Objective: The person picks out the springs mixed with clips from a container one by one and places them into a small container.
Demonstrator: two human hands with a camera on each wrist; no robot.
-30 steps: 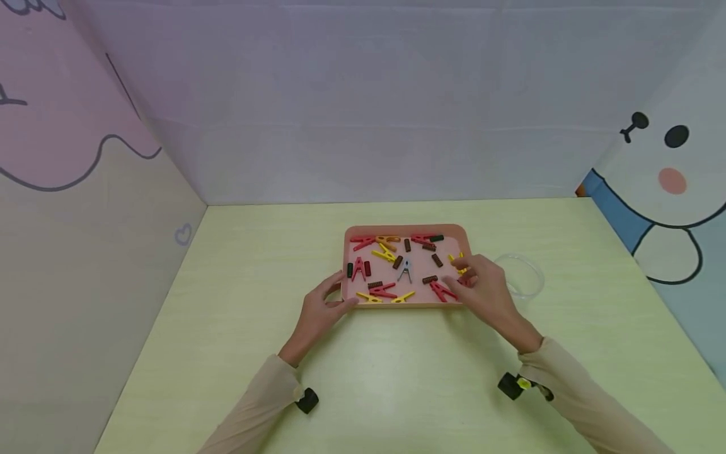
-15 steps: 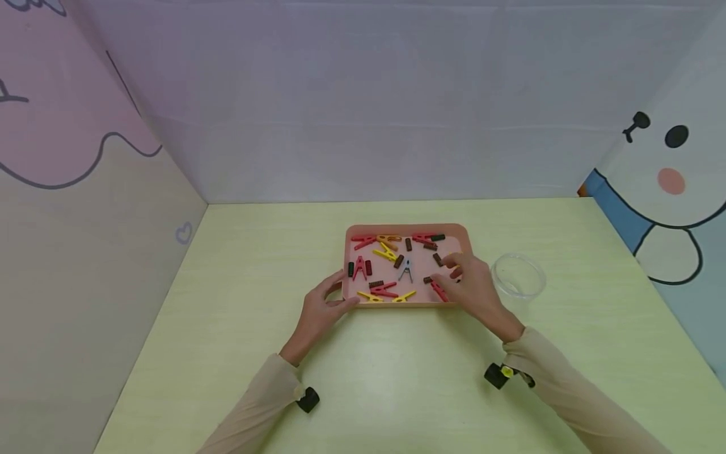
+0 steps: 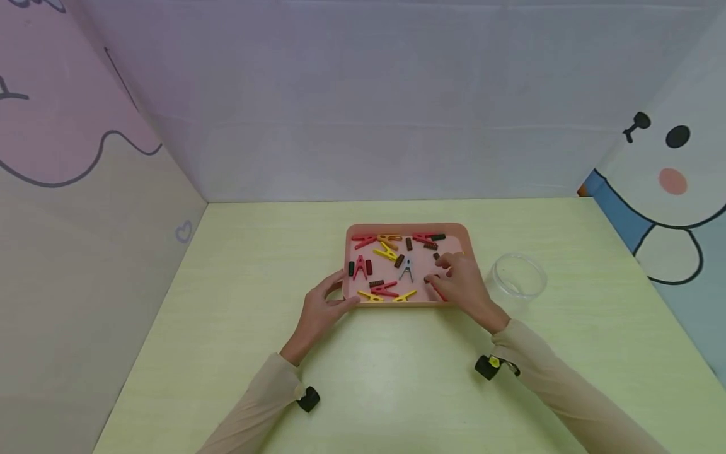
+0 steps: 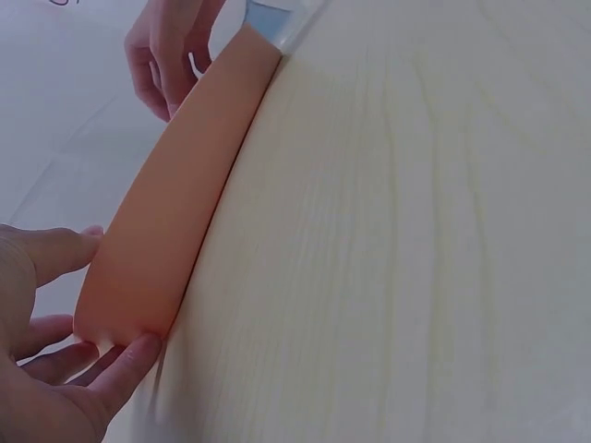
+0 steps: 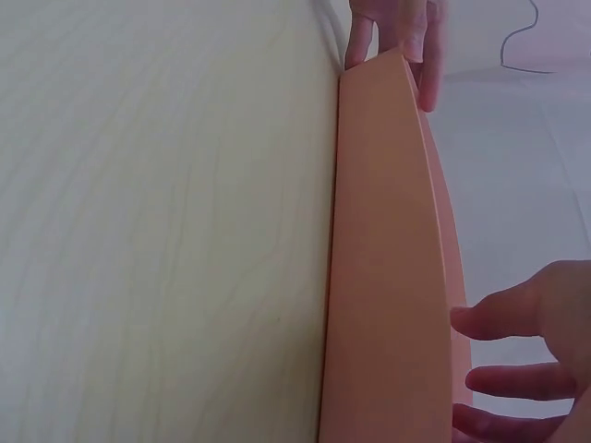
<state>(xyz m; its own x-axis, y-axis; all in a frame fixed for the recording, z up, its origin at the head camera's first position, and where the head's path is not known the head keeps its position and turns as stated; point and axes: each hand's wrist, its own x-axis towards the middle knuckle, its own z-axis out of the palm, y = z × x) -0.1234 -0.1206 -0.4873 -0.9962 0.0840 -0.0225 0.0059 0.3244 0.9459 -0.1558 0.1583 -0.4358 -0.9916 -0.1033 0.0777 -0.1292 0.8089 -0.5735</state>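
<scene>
Right grip: the right hand [image 3: 462,284] is held over the 3 o'clock part of the tray, fingers loosely bent toward the clips; no clip is seen pinched, though whether a fingertip touches one cannot be told.
Left grip: the left hand [image 3: 324,307] is set against the tray's 7 o'clock corner, thumb and fingers [image 4: 120,369] bracketing the rim, judged to be there so the tray is kept from sliding under the other hand.
Nearest item: a red clip [image 3: 437,291] is partly covered at the right hand's 8 o'clock; small brown pieces [image 3: 437,256] lie at its 11 o'clock.
Tray: a salmon-pink tray [image 3: 406,227] with rounded corners is laid flat on the bench, at centre; only its outer wall [image 5: 383,277] is shown in the wrist views.
Contents, centre: one pale blue-grey clip [image 3: 405,269] is placed mid-tray.
Contents, 9 o'clock: a red clip [image 3: 360,267] is flanked by dark pieces; yellow clips [image 3: 387,253] and further red ones are scattered loose, none stacked.
Container: a clear round tub [image 3: 518,277] stands on the bench at the tray's 3 o'clock, just beside the right hand, apart from the tray.
Bench: a pale yellow-green bench [image 3: 397,391] carries everything.
Surround: printed cartoon panels [image 3: 669,157] are stood at 9, 12 and 3 o'clock.
</scene>
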